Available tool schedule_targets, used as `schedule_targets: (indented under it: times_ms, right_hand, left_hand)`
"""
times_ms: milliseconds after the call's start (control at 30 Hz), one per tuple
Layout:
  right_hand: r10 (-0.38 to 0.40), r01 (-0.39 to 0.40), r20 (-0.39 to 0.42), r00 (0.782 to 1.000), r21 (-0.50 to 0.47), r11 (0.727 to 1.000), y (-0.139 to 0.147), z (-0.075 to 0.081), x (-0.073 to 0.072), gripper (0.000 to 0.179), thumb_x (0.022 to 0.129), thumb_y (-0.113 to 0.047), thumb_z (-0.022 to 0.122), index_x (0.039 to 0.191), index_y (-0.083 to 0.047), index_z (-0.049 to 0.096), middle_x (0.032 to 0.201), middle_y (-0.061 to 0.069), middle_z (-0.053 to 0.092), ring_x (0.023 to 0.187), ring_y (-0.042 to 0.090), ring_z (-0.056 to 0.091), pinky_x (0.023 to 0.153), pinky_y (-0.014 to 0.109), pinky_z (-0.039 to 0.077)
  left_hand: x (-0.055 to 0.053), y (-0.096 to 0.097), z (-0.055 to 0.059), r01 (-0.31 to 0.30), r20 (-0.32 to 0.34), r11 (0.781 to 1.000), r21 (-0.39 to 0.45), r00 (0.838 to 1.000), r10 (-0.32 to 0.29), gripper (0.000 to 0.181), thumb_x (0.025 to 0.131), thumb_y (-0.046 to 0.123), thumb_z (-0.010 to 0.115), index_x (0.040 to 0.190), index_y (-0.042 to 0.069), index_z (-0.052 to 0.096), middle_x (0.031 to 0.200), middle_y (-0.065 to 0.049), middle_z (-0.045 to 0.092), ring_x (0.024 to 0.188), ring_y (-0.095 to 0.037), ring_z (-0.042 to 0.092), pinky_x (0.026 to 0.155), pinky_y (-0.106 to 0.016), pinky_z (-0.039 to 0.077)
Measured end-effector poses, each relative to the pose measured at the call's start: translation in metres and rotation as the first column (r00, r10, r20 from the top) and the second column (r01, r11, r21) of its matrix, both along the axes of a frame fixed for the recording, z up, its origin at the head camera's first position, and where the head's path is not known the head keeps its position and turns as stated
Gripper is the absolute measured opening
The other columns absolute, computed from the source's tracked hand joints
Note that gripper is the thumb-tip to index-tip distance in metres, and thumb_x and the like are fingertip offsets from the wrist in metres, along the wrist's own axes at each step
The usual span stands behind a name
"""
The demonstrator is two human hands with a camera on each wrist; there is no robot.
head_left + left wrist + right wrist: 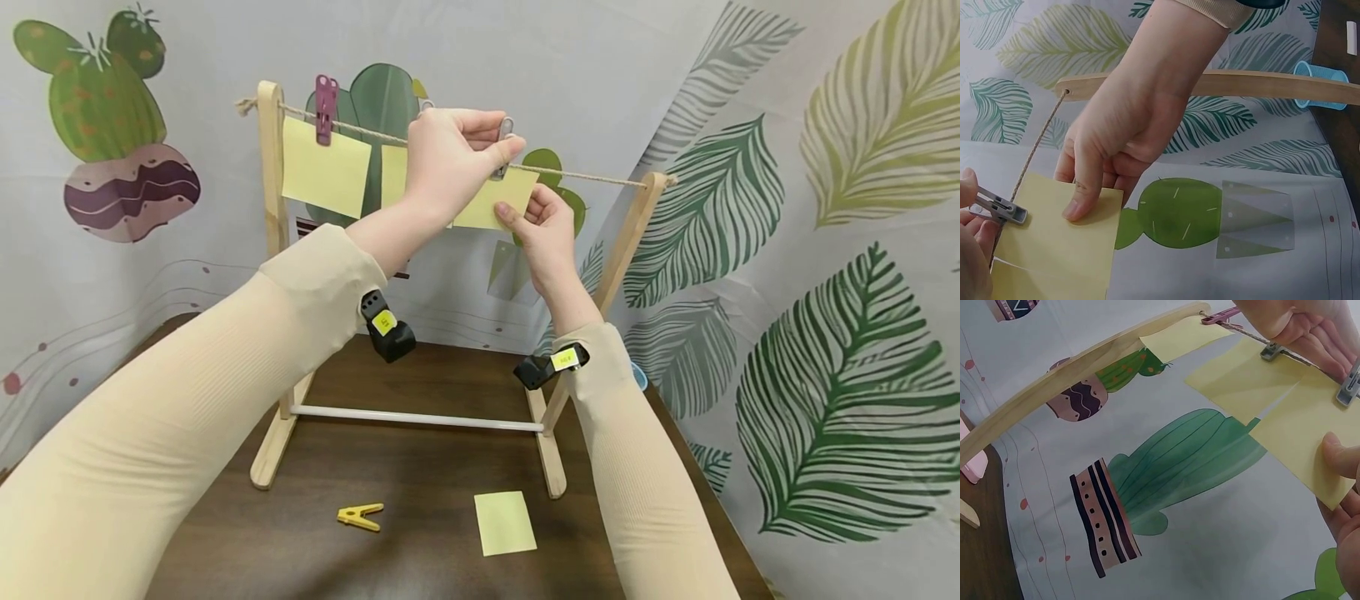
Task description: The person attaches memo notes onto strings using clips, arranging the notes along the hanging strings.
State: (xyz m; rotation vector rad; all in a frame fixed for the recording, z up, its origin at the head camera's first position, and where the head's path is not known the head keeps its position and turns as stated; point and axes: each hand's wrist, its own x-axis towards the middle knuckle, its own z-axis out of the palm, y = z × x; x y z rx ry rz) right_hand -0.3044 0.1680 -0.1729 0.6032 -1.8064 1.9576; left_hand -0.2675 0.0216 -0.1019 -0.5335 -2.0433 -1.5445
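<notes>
My left hand (450, 158) pinches a grey clothespin (501, 154) on the string at the top of a yellow paper sheet (1054, 231). In the right wrist view this grey clothespin (1349, 389) sits over the sheet's upper edge. My right hand (547, 233) holds the same sheet by its lower right corner, thumb in front and fingers behind. Left of it hangs another yellow sheet (1247, 372) under a second grey clothespin (1270, 351), mostly hidden by my left hand in the head view. A purple clothespin (326, 110) holds a further yellow sheet (326, 171) near the left post.
A wooden frame with a left post (272, 167), a right post (633, 233) and a white lower bar (420, 417) carries the string (585, 176). On the brown table (420, 467) lie a yellow clothespin (360, 517) and a yellow sheet (506, 523). A blue basket (1321, 84) stands beyond the right post.
</notes>
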Motion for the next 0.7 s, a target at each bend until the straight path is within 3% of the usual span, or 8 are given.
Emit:
schedule_targets:
  times_ms: [200, 467, 700]
  right_hand:
    - [-0.002, 0.002, 0.013, 1.000, 0.007, 1.000, 0.0010, -0.0025, -0.0004, 0.030, 0.088, 0.006, 0.067, 0.117, 0.008, 0.059, 0.085, -0.007, 0.071, 0.083, 0.007, 0.069, 0.075, 0.018, 0.055]
    - [-0.006, 0.006, 0.006, 1.000, 0.004, 1.000, 0.0025, -0.0049, -0.0006, 0.026, 0.087, 0.006, 0.067, 0.112, 0.007, 0.060, 0.084, -0.007, 0.071, 0.081, 0.007, 0.069, 0.074, 0.018, 0.055]
    - [-0.004, 0.004, 0.008, 1.000, 0.007, 1.000, 0.0031, -0.0078, -0.0008, 0.027, 0.087, 0.006, 0.068, 0.113, 0.008, 0.060, 0.083, -0.008, 0.071, 0.082, 0.008, 0.069, 0.074, 0.017, 0.055]
  left_hand:
    - [-0.0001, -0.0001, -0.0001, 0.023, 0.027, 1.000, -0.012, 0.999, -0.023, 0.041, 0.086, 0.026, 0.076, 0.123, 0.009, 0.068, 0.116, -0.005, 0.071, 0.103, -0.007, 0.070, 0.088, -0.017, 0.052]
    - [0.0007, -0.0010, -0.0010, 0.039, 0.038, 0.999, 0.012, 0.998, -0.040, 0.042, 0.086, 0.024, 0.077, 0.124, 0.008, 0.068, 0.118, -0.005, 0.071, 0.104, -0.007, 0.069, 0.089, -0.017, 0.052]
    - [0.0055, -0.0034, -0.0030, 0.051, -0.008, 0.998, 0.047, 0.999, -0.051, 0.042, 0.086, 0.021, 0.076, 0.124, 0.006, 0.067, 0.120, -0.008, 0.070, 0.107, -0.010, 0.068, 0.090, -0.017, 0.052]
